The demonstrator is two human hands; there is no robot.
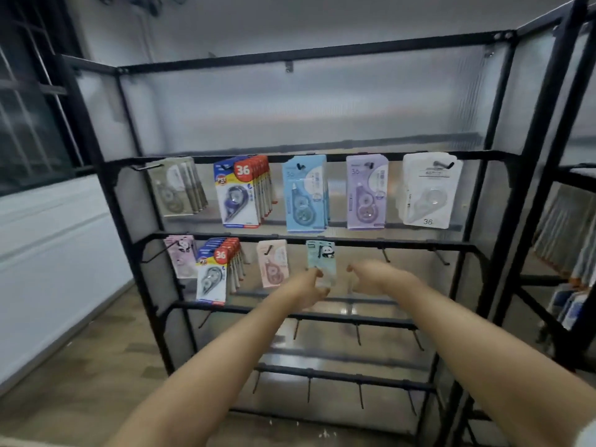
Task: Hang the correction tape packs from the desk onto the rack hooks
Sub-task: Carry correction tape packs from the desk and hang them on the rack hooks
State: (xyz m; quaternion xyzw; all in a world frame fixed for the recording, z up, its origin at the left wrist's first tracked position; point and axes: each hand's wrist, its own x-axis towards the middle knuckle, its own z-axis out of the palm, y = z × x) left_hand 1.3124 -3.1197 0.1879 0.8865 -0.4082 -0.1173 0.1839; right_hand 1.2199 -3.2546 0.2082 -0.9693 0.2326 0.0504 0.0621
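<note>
on the second rail of the black rack (322, 156), both hands work at one mint-green panda pack (321, 262) hanging upright, header card at the top by the hook and long axis running straight down, printed face toward the person. the left hand (311, 285) pinches the pack's lower left edge with thumb and fingers curled round it. the right hand (364, 274) sits just beside the pack's right edge, fingers curled toward it; whether they touch or grip it is too blurred to tell.

the job looks well along but not finished. the top rail carries five filled hooks: grey packs (175, 191), blue-and-red "36" packs (243, 191), a light blue pack (305, 195), a lilac pack (367, 191) and a white pack (427, 191). the second rail holds pink panda packs (181, 256), more "36" packs (216, 272), a peach pack (272, 264) and the panda pack now in hand. to its right two bare hooks (440, 256) stand empty, and the lower rails show only bare hooks. the counter is not in view, so how many packs remain there cannot be judged. every hung pack faces forward with its long axis vertical.
</note>
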